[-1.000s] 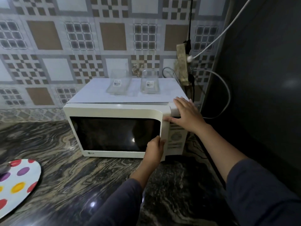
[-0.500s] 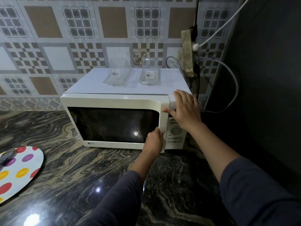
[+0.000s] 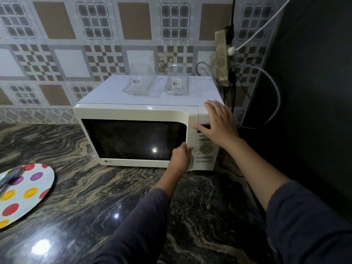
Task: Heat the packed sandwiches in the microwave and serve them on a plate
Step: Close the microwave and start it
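Two clear packs (image 3: 140, 85) sit empty atop microwave (image 3: 152, 101). Door (image 3: 133, 140) shut; left grip (image 3: 181, 156) curls round its edge, right grip (image 3: 219, 121) flat, bracing corner. Sandwiches unseen; serving on plate (image 3: 38, 189) probably remains.

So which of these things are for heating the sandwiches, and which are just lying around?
For the job:
- microwave
- left hand, gripping its door edge
- right hand, resting flat on its top corner
- spotted plate

Just lying about:
- two clear boxes on top of the microwave, seemingly empty
- power strip on the wall
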Available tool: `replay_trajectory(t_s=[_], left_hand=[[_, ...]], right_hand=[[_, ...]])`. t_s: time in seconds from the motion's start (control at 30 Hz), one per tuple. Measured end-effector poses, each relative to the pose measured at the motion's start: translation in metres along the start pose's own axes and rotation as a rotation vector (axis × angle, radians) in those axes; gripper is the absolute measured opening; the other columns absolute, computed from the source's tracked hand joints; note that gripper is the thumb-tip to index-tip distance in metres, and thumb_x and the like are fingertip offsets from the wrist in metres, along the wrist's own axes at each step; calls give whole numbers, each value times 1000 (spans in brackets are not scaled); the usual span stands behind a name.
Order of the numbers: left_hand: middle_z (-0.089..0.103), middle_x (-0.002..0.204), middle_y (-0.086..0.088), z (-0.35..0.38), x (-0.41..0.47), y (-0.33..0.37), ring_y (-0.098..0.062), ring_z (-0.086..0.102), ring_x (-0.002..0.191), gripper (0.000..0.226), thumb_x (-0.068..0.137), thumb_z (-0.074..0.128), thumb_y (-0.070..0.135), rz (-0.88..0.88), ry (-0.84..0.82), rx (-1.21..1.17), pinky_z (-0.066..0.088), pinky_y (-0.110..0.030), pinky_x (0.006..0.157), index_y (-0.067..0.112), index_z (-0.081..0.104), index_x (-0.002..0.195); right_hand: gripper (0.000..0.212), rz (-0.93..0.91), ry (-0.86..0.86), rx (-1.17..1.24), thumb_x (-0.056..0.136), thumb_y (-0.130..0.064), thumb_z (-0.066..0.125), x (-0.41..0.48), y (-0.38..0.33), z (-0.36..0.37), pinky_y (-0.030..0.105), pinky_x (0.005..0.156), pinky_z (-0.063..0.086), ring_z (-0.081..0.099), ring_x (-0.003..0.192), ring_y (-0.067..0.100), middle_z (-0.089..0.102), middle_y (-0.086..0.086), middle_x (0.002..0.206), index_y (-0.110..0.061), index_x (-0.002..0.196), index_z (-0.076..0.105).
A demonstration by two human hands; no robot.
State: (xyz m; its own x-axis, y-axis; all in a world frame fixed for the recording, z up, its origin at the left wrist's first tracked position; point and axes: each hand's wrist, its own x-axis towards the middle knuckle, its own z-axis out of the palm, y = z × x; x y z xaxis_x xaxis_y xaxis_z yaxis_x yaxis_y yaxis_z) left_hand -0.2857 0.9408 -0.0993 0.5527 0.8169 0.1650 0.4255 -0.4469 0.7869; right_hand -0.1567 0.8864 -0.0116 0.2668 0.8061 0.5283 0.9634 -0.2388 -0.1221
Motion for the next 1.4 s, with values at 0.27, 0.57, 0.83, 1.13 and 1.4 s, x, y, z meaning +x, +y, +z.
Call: replay_trajectory(t_s=[0.27,0.57,0.83,1.13,1.4], left_hand=[[62,81,-26,9,-6,-10,-30,56,73,25,95,49,16,-5,100,-143,28,-25,57,-3,51,80],[41,56,3,9,-8,-12,-8,34,52,29,95,50,20,-12,130,-202,26,-26,55,9,40,69],[36,55,4,11,-8,-14,-9,30,52,31,95,49,22,4,140,-219,24,-27,53,10,39,68],[38,55,5,14,-9,-8,-10,33,52,29,96,48,22,-9,167,-168,21,-25,51,9,40,71],[42,59,2,8,-9,-7,-16,39,59,25,96,48,21,-20,119,-175,24,-22,52,10,44,74]], right_hand=[[109,429,55,485,75,-13,75,-57,18,39,40,118,18,4,146,25,-2,12,157,-9,148,-5],[96,573,-98,618,73,-8,75,-83,23,88,28,98,36,40,131,26,39,13,144,-10,147,14],[87,616,-8,641,58,-7,85,-72,27,97,29,90,41,50,119,28,53,15,129,-6,132,40],[67,643,-62,557,71,-6,77,-75,17,92,26,84,37,49,118,30,51,19,128,1,127,42],[61,721,-85,656,73,-19,78,-65,14,83,34,89,44,54,116,32,57,19,125,1,123,48]])
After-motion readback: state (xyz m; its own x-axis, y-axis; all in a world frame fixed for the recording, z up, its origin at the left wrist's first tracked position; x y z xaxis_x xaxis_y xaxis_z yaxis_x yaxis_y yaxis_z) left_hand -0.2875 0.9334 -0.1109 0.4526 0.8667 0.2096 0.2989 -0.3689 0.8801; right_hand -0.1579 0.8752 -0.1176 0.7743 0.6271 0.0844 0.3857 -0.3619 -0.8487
